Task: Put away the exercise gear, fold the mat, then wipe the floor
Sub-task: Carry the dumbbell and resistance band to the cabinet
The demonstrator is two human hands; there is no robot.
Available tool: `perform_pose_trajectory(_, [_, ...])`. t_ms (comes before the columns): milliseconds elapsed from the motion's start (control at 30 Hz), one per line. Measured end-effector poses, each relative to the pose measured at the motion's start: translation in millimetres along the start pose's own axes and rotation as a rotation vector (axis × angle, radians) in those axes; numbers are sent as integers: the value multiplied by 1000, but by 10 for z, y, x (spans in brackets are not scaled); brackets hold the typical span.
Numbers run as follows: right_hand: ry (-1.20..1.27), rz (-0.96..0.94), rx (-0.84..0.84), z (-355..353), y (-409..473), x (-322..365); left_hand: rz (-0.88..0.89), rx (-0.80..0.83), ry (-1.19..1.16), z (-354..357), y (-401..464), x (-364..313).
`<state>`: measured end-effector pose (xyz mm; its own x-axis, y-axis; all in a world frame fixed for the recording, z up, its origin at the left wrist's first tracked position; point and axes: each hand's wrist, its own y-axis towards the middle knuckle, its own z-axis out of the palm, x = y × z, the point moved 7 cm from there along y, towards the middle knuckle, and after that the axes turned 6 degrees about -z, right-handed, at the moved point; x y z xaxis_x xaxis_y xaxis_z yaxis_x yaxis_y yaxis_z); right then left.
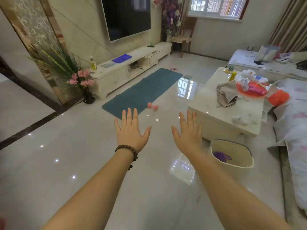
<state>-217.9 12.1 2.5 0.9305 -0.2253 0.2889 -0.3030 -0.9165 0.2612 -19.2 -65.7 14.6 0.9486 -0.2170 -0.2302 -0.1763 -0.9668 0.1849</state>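
Just beyond left hand lies dumbbell.

Single view, head-mounted, wide-angle. It looks forward and down from standing height across the floor. Both forearms enter from the bottom edge; left hand and right hand sit near frame centre, close to the lens. The mat lies beyond the fingertips (straight lines bow toward the edges). No second view shares the scene.

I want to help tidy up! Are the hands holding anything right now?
Nothing is held. The left hand and right hand are spread open in the air; the small pink dumbbell lies untouched on the floor.
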Motion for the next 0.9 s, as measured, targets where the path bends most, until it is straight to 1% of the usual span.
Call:
perform_pose_trajectory(100, [-39,14,14,190,1,-164,-15,35,30,230,39,-46])
perform_pose_trajectory(267, [-30,36,-9,541,141,-443,-12,87,68,681,265,-93])
perform_pose_trajectory(433, [-51,69,130,994,594,-677,-25,152,80,1159,758,-87])
perform_pose_trajectory(533, [-51,83,141,1246,1108,-782,-44,173,74,1417,1331,-87])
perform_pose_trajectory(667, [-55,100,182,1585,2076,-908,-53,207,75,1734,2344,-153])
perform_pose_trajectory(767, [-52,139,200,1741,2817,-1010,-63,231,76,1913,3164,-200])
perform_pose_trajectory(900, [-82,191,243,1890,3647,-1183,-81,220,71,2051,4152,-288])
